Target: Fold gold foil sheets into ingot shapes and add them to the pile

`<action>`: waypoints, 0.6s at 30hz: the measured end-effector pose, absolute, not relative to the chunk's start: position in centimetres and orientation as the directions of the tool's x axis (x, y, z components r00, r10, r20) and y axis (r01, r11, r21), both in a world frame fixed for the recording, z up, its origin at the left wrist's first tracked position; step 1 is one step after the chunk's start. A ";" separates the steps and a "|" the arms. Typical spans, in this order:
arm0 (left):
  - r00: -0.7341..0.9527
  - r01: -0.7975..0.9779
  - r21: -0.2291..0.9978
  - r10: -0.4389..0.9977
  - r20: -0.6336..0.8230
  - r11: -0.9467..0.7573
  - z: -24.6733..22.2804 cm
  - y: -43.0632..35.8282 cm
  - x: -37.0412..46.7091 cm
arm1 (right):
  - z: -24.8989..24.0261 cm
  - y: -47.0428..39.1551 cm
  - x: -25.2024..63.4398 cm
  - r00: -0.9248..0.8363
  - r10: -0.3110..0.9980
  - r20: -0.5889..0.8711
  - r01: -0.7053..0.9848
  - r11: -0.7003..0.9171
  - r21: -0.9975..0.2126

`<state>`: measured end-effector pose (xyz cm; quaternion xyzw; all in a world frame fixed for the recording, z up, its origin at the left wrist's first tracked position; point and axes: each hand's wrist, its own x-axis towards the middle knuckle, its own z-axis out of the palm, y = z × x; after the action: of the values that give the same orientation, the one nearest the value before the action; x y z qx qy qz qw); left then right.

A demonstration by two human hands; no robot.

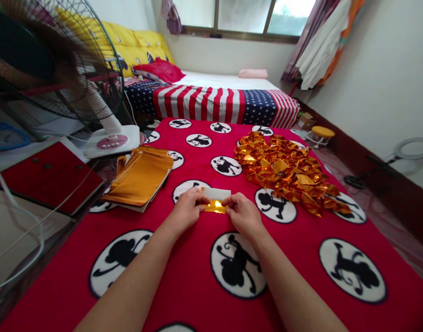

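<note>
Pinching gold foil strip (215, 206) between left hand (187, 208) and right hand (241, 213), both grasping its ends.

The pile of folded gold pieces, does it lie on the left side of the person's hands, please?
No, the pile of folded gold pieces lies right of both hands; the stack of flat gold sheets is on the left.

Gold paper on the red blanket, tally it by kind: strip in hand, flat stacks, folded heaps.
Gold strip pinched between left hand and right hand: 1
Flat sheet stack: 1
Heap of folded pieces: 1
Total: 3
</note>
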<state>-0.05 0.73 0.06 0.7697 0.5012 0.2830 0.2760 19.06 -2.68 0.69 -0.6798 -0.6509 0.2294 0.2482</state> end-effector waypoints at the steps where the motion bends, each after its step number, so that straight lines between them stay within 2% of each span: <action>1: 0.338 0.612 0.712 0.928 0.157 -0.344 0.1 0.7 -0.1 | 0.7 -2.6 19.2 0.036 0.999 0.011 0.764 -0.020 -0.645; 5: 0.315 0.638 0.697 0.937 0.151 -0.327 0.4 0.5 0.3 | 0.8 -2.7 19.0 0.043 0.999 0.015 0.772 -0.024 -0.636; 11: 0.238 0.725 0.609 0.947 0.217 -0.322 0.0 0.1 1.4 | 1.0 -3.2 18.0 0.110 0.992 0.057 0.839 -0.062 -0.541; 18: 0.261 0.706 0.613 0.935 0.241 -0.355 -0.2 0.3 1.1 | 1.0 -2.9 18.5 0.082 0.995 0.054 0.819 -0.036 -0.573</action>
<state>1.07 0.29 -0.20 0.7694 0.5332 0.2922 0.1958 18.51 -2.94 1.05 -0.6956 -0.6519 0.1850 0.2385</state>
